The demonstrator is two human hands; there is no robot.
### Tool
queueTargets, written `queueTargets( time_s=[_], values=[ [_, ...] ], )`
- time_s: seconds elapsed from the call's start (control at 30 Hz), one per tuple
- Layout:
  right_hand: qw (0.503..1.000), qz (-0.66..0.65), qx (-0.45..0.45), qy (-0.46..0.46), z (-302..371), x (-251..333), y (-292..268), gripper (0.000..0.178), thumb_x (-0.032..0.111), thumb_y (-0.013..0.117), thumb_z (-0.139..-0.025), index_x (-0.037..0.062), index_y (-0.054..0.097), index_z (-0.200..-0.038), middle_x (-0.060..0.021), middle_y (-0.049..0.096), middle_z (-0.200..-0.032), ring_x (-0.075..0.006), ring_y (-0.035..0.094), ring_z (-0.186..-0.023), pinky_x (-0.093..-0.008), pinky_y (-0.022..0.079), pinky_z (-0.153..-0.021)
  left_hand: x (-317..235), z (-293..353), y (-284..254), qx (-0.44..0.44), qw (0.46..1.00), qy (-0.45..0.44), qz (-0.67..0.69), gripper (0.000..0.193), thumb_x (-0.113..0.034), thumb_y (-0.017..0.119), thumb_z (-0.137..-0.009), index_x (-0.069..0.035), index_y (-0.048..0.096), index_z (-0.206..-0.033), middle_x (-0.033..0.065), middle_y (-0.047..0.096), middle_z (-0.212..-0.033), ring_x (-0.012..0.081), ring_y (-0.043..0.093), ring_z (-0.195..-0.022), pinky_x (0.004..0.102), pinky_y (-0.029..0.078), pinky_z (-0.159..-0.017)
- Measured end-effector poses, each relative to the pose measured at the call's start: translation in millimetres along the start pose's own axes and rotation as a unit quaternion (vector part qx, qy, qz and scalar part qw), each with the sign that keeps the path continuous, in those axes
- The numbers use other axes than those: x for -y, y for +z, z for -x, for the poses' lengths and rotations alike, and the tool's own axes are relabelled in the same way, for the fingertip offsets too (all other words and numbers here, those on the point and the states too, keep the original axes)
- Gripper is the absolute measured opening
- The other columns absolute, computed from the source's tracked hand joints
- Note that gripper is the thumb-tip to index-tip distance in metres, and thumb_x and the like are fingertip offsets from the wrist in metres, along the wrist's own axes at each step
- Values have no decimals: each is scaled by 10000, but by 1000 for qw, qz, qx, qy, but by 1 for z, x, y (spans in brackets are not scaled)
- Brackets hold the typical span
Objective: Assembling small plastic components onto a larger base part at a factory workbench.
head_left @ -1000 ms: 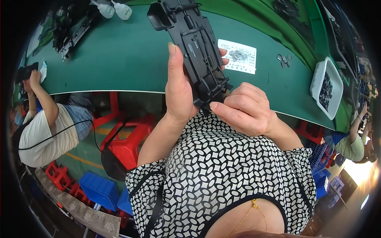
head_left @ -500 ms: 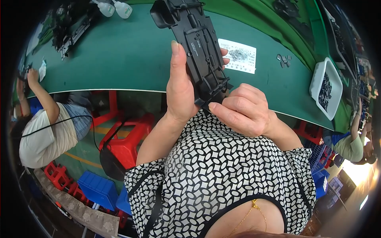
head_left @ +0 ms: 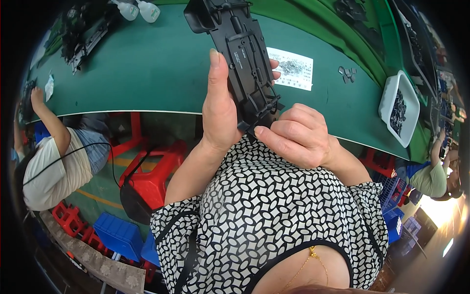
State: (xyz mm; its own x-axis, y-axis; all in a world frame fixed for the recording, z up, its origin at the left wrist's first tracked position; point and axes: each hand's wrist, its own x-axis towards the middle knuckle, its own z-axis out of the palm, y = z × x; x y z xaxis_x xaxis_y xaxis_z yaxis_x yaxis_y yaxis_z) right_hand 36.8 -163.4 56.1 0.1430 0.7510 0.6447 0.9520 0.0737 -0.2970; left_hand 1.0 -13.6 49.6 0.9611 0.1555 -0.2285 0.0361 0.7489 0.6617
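A long black plastic toy car chassis (head_left: 245,61) is held up at a tilt over the table's near edge, its ribbed side with rods and moulded bars facing me. My left hand (head_left: 219,105) is closed round it, thumb along the left side and fingertips showing past the right side. At the chassis's near end, my right hand (head_left: 298,134) is curled, with thumb and forefinger pinching the corner. A small dark piece juts out by that thumb; whether it is separate I cannot tell.
On the green table (head_left: 156,63) lie a printed white sheet (head_left: 298,81) and small dark pieces (head_left: 347,74). A white tray (head_left: 385,105) of black parts stands right. White bottles (head_left: 148,12) and black assemblies (head_left: 88,46) are far left. Another person (head_left: 58,161) works at left; a red stool (head_left: 147,176) stands below.
The whole view has shifted slightly. Both hands keep their hold on the chassis, and the dark piece by my right thumb shows a little lower.
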Motion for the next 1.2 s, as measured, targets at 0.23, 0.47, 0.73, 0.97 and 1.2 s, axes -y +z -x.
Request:
queueTargets(
  time_s=[0.23, 0.47, 0.73, 0.97, 1.2],
  values=[
    [1000, 7, -20, 0, 1, 1, 5, 273, 69, 641, -577, -4, 640, -840, -22, 535, -723, -140, 491, -577, -256, 358, -461, 2, 1, -3, 18, 1000, 14, -13, 676, -592, 232, -937, -11, 516, -1133, 98, 595, -1045, 163, 556, -961, 294, 473, -804],
    [1000, 6, -11, -5, 0, 0, 3, 277, 60, 644, -568, -4, 638, -837, -21, 534, -728, -134, 487, -574, -253, 354, -459, 3, 3, 1, -16, 999, 37, -28, 712, -564, 172, -948, 35, 498, -1153, 181, 590, -1074, 228, 587, -951, 340, 477, -853],
    [1000, 16, 0, -11, -2, 0, 1, 269, 60, 647, -572, -5, 636, -833, -19, 528, -725, -130, 475, -567, -250, 348, -455, 2, 3, 1, -8, 998, 44, -42, 712, -571, 177, -945, 30, 492, -1163, 176, 588, -1083, 225, 581, -955, 340, 473, -854],
    [1000, 18, -20, -12, -3, -1, 3, 297, 69, 639, -574, -4, 638, -862, -28, 541, -743, -140, 485, -572, -253, 366, -461, 0, 4, 4, -2, 993, 74, -93, 721, -581, 180, -938, 31, 485, -1168, 179, 580, -1094, 238, 578, -961, 348, 466, -860],
    [929, -162, -30, 331, 3, 12, -14, 144, 6, 681, -745, 10, 643, -884, -78, 582, -741, -142, 514, -555, -264, 426, -495, 7, 1, -2, -16, 967, 226, -115, 809, -672, 228, -885, 17, 382, -1279, 217, 545, -1140, 290, 566, -996, 393, 435, -902]
  ],
)
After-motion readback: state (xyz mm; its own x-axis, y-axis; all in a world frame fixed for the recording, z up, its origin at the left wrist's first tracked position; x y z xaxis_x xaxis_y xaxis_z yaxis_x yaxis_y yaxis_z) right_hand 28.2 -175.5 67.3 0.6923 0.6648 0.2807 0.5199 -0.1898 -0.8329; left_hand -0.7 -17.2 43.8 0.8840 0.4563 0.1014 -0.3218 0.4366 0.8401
